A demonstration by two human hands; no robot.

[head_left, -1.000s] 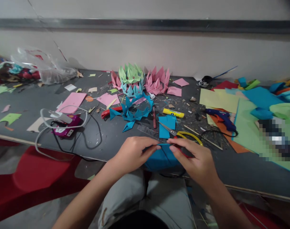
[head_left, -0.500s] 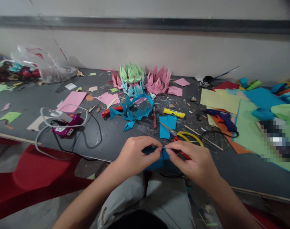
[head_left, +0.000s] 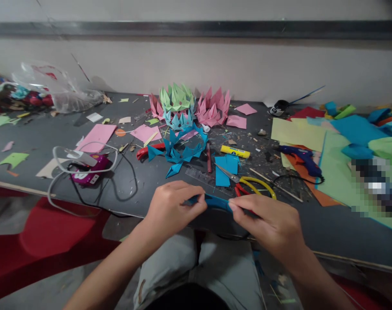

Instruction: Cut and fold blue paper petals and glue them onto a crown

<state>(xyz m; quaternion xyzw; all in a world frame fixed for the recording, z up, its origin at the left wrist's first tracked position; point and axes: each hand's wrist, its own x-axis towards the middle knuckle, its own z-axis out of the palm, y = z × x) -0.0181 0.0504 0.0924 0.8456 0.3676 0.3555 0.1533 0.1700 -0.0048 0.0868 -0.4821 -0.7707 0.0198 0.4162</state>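
Between my two hands is a piece of blue paper [head_left: 217, 202], held over the near edge of the table. My left hand [head_left: 174, 204] pinches its left end between thumb and fingers. At the other end, the thumb and fingertips of my right hand [head_left: 270, 217] grip the paper. Scissors [head_left: 255, 185] with yellow and red handles lie just beyond my right hand, beside blue paper squares [head_left: 227, 170]. A ring of folded blue paper points [head_left: 186, 148] rests past my left hand, with a red-handled tool [head_left: 144, 152] next to it.
Pink, green and light blue folded paper crowns [head_left: 176, 98] stand near the wall. A yellow glue stick [head_left: 235, 151] and a blue glue gun [head_left: 304, 159] lie to the right, near coloured sheets [head_left: 297, 134]. A purple power strip [head_left: 91, 172] with cables sits at left.
My hands have moved apart, and the blue paper now stretches as a narrow strip between them. Before, the fingertips met at its edge and the sheet hung lower.
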